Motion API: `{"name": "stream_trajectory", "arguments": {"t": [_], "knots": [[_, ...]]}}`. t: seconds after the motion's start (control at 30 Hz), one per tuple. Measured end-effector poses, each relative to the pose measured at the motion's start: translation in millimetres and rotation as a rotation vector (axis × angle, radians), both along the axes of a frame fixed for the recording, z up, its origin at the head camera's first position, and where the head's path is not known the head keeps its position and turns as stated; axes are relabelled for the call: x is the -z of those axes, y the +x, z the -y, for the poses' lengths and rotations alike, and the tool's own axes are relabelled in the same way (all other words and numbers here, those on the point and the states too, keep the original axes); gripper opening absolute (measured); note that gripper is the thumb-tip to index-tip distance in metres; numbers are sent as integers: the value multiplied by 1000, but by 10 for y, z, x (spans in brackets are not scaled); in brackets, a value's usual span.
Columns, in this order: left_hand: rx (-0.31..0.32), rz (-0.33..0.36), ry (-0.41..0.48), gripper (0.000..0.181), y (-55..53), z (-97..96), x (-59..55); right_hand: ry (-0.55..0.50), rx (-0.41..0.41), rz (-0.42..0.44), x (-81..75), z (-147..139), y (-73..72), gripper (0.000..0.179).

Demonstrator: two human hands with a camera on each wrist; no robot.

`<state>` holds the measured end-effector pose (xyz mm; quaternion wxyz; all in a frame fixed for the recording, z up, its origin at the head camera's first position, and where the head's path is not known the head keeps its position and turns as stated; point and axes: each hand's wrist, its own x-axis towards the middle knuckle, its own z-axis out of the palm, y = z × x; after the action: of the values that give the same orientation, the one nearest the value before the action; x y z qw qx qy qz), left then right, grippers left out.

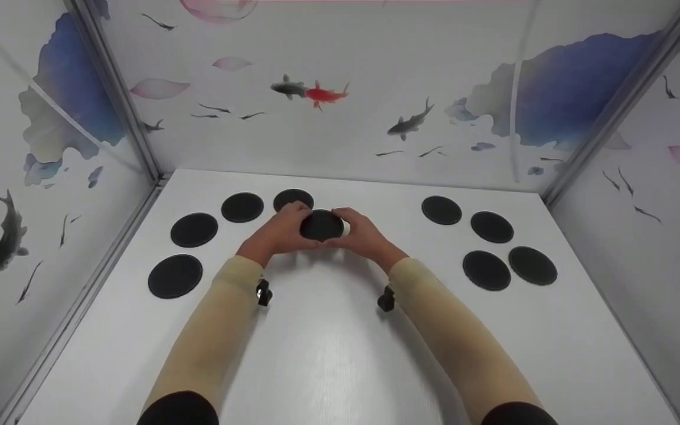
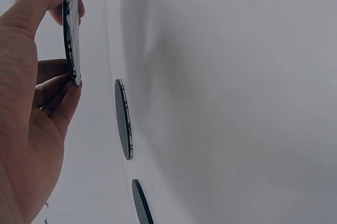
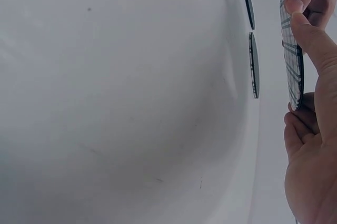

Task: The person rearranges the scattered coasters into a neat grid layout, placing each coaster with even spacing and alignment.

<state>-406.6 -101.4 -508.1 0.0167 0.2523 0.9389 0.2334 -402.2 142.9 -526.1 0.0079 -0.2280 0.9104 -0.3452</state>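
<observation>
Fingers [image 2: 67, 105] of the left hand [image 1: 284, 230] and right hand [image 1: 365, 235] are clamped on the rim of one black disc [image 1: 322, 225], held up off the counter [image 1: 328, 330] at mid-far, btwn the left row [image 1: 194, 230] and right group [image 1: 491, 227]. Black face up, striped underside [image 3: 291, 61] down. Main risk, imo: it's thin and gripped only at the edge, so if one hand lets go early it'd prob. tip or drop. Left hand's also v. close to the innermost left disc [image 1: 293, 196]; coming down w/o looking could knock it, tho I can't tell if they touch. Over right, the near inner disc [image 1: 486, 270] and outer disc [image 1: 532, 265] sit almost edge to edge, so bumping one could shove the other.
</observation>
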Motion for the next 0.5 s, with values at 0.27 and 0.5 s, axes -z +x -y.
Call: {"name": "stream_trajectory", "arguments": {"t": [0.27,0.5], "knots": [[-2,30,-7,87,15,-45,14,32,26,32,12,-13,9,90],[6,38,-21,90,-6,-90,97,66,47,76,40,-25,32,89]]}}
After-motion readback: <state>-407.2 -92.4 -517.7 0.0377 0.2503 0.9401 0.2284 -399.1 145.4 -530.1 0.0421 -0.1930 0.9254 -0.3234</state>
